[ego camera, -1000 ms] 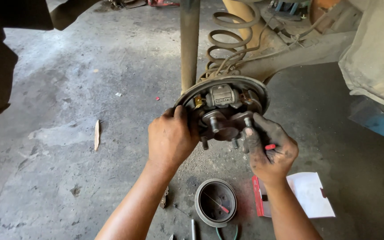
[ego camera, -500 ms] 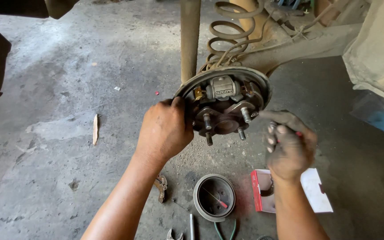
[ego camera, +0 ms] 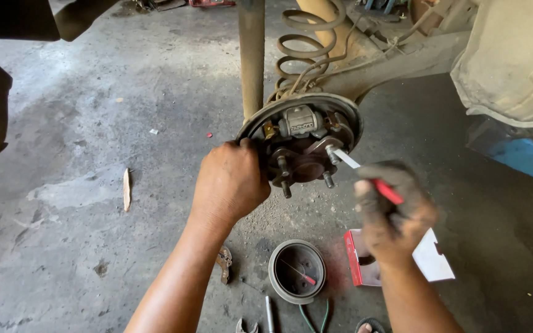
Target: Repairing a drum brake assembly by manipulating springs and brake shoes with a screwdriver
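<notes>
Two bare hands are working at an exposed brake backing plate (ego camera: 300,132) hanging under a raised car.

Left hand (ego camera: 229,182) is resting against the plate's lower left edge, fingers curled closed over that rim. Right hand (ego camera: 393,213), blurred, is gripping a red-handled screwdriver (ego camera: 365,176), fingers wrapped around its handle; the tool's long axis is slanting up and leftward, tip touching the hub's right side beside a wheel stud (ego camera: 330,180). Below, a brake drum (ego camera: 297,271) is lying on the concrete floor (ego camera: 94,123).
</notes>
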